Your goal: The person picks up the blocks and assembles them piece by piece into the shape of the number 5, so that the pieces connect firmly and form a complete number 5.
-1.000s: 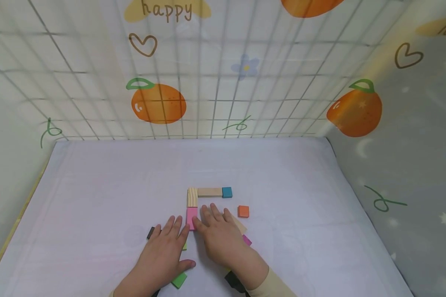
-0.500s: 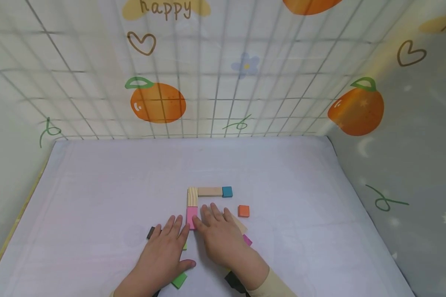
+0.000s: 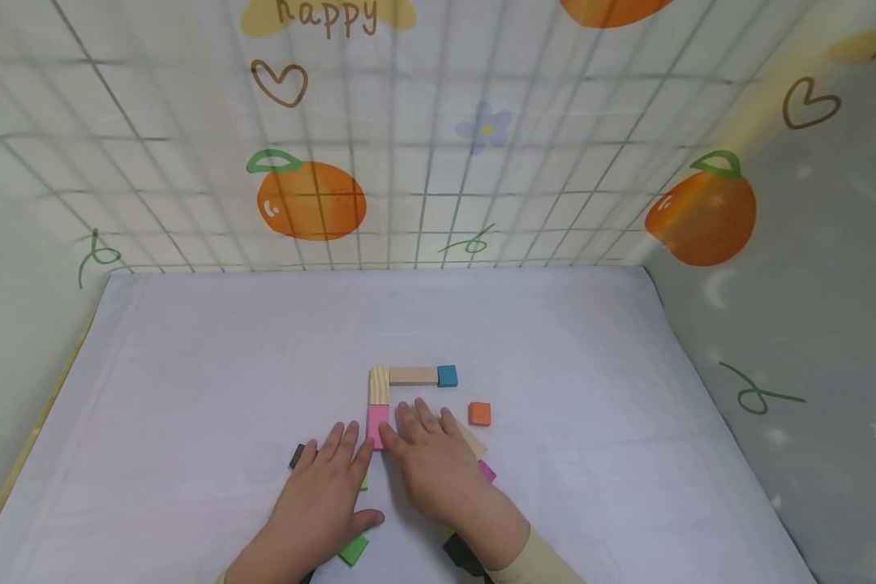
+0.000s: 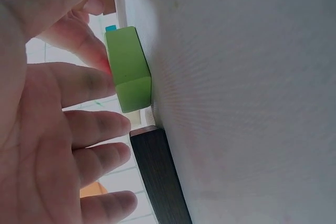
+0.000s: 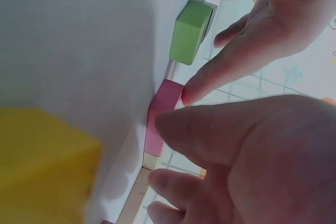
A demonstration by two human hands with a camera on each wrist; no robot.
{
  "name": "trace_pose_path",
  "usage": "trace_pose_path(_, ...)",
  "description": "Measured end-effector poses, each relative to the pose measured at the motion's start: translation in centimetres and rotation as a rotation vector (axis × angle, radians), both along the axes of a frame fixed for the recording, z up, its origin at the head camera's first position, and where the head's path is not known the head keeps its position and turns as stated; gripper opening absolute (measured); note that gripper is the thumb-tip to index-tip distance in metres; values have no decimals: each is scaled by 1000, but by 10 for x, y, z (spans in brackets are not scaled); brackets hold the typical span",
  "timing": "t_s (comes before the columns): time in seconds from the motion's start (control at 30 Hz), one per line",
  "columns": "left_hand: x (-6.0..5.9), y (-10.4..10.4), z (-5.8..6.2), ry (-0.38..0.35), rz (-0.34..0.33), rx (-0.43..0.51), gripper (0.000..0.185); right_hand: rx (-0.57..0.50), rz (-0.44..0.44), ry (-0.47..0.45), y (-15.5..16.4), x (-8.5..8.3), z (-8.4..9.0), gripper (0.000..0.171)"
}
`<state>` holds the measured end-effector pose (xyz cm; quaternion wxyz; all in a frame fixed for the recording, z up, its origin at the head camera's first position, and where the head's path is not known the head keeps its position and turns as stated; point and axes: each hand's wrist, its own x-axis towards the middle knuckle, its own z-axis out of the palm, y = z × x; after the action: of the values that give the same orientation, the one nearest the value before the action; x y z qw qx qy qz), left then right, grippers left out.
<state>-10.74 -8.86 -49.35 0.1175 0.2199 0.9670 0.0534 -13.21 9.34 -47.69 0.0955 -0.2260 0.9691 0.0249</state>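
Note:
A pink block (image 3: 377,418) lies end to end with a striped wooden block (image 3: 379,385). From the latter a plain wooden block (image 3: 413,376) runs right to a blue block (image 3: 448,375). My left hand (image 3: 321,491) is palm down, fingers straight, its index fingertip at the pink block's left side. Opposite it, the thumb of my right hand (image 3: 441,478) touches the pink block's right side, with the other fingers extended. In the left wrist view a light green block (image 4: 128,69) stands by the left fingers, and a dark brown block (image 4: 160,177) lies beyond the fingertips.
An orange block (image 3: 479,414) sits right of my right hand. A beige block (image 3: 473,440) and a magenta block (image 3: 487,470) show partly beside it. A green block (image 3: 354,550) lies near my left thumb. The right wrist view has a yellow block (image 5: 47,166) close up.

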Motion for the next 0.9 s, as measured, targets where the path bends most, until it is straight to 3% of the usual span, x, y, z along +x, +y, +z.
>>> trace_pose_path(0.23,7,-4,0,51,-8,5,95,-37,-17,-1,15,7,5,60)
trace_pose_path(0.33,14,-7,1,23,2,1,93,-57,-40,3,30,11,7,55)
trace_pose_path(0.5,26,-13,-1,-27,-8,37,89,-106,-157,-15,61,17,12,55)
trace_pose_path(0.67,30,-15,-3,-27,-6,74,87,-116,-255,61,85,21,13,52)
trace_pose_path(0.77,31,-13,-2,-16,9,68,86,-94,-247,80,87,22,11,46)
trace_pose_path(0.9,32,-8,2,45,-16,38,78,-35,-209,1,80,26,6,43)
